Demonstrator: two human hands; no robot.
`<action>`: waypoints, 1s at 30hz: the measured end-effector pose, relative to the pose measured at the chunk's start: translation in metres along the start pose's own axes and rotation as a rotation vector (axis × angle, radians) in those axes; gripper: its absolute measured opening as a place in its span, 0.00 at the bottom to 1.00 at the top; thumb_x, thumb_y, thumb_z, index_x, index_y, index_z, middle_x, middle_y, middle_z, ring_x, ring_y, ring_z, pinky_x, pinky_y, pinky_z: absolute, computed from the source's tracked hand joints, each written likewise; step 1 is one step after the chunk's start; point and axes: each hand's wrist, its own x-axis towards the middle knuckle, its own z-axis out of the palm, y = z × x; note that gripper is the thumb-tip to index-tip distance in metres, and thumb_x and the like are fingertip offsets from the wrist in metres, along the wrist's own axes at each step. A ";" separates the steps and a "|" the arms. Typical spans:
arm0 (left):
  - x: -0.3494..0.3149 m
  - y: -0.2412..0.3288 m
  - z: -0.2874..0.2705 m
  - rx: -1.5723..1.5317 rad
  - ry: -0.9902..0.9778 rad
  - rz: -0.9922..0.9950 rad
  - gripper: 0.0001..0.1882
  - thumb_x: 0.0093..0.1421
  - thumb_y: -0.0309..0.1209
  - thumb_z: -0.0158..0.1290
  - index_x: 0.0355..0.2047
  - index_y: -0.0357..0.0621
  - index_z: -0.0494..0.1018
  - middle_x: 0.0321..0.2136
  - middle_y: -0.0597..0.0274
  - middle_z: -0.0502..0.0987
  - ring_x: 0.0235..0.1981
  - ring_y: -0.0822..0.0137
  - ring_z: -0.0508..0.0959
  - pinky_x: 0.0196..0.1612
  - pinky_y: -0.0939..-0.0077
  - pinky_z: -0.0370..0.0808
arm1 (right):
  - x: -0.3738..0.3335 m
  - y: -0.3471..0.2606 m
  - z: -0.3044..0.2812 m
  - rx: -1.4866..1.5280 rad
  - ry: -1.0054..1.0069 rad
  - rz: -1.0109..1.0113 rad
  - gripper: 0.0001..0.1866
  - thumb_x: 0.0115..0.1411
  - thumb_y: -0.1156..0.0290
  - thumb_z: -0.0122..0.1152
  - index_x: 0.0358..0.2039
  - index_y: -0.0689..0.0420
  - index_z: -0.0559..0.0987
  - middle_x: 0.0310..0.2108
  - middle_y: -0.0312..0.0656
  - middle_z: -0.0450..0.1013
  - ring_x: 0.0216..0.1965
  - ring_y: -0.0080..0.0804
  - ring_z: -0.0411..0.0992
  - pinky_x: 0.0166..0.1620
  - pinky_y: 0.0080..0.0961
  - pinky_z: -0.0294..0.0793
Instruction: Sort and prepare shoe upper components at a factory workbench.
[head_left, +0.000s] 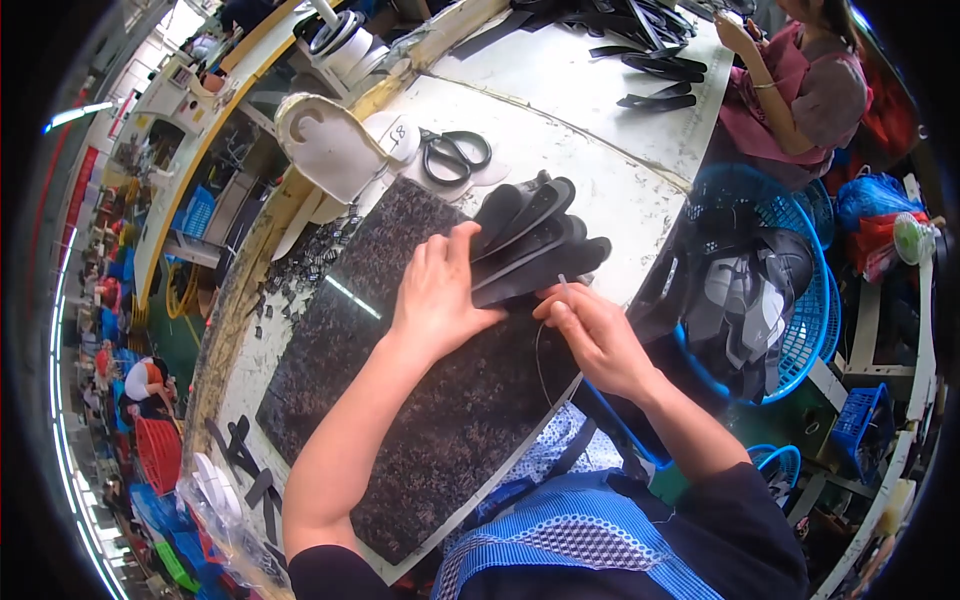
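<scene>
A fanned bundle of black curved strips [535, 235] lies at the far edge of a dark speckled board [400, 440]. My left hand [440, 295] is around the bundle's left side, with the strips between its fingers and outstretched thumb. At the near right end of the strips, my right hand [595, 335] is closed in a pinch. From its fingertips a thin cord [541, 365] hangs in a loop over the board, and a small pale tip shows above them. Black-handled scissors [455, 157] rest beyond the board, left of the bundle.
A white padded form [325, 145] stands at the back left. Small black scraps [305, 265] litter the table's left side. More black strips [655, 60] lie at the far end. On the right, a blue basket [820, 330] holds dark and grey pieces; a co-worker [800, 100] sits beyond.
</scene>
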 end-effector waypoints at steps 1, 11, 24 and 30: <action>-0.002 -0.005 0.005 -0.028 0.045 0.013 0.58 0.42 0.34 0.76 0.71 0.46 0.55 0.55 0.43 0.73 0.59 0.42 0.73 0.62 0.52 0.73 | 0.003 0.000 0.000 -0.016 -0.019 -0.040 0.13 0.76 0.68 0.52 0.42 0.62 0.81 0.40 0.48 0.76 0.42 0.46 0.78 0.46 0.37 0.78; 0.015 -0.033 -0.012 -0.115 -0.037 0.108 0.46 0.43 0.31 0.69 0.64 0.38 0.65 0.56 0.45 0.74 0.61 0.47 0.75 0.67 0.57 0.71 | 0.056 0.052 -0.052 0.183 0.438 0.009 0.22 0.80 0.62 0.46 0.37 0.61 0.83 0.32 0.39 0.81 0.33 0.23 0.77 0.35 0.23 0.75; 0.006 -0.010 -0.014 -0.141 -0.099 0.042 0.45 0.43 0.29 0.70 0.62 0.44 0.62 0.51 0.45 0.73 0.54 0.42 0.77 0.58 0.52 0.76 | 0.092 0.090 -0.072 -0.504 0.563 -0.038 0.14 0.74 0.64 0.56 0.32 0.58 0.79 0.31 0.45 0.74 0.32 0.51 0.77 0.35 0.40 0.74; -0.019 0.010 -0.010 -0.252 -0.083 -0.038 0.47 0.45 0.30 0.71 0.64 0.45 0.59 0.52 0.43 0.78 0.53 0.37 0.80 0.57 0.51 0.79 | 0.089 0.089 -0.076 -0.463 0.540 0.000 0.14 0.73 0.66 0.57 0.31 0.59 0.79 0.30 0.46 0.74 0.31 0.51 0.76 0.34 0.39 0.74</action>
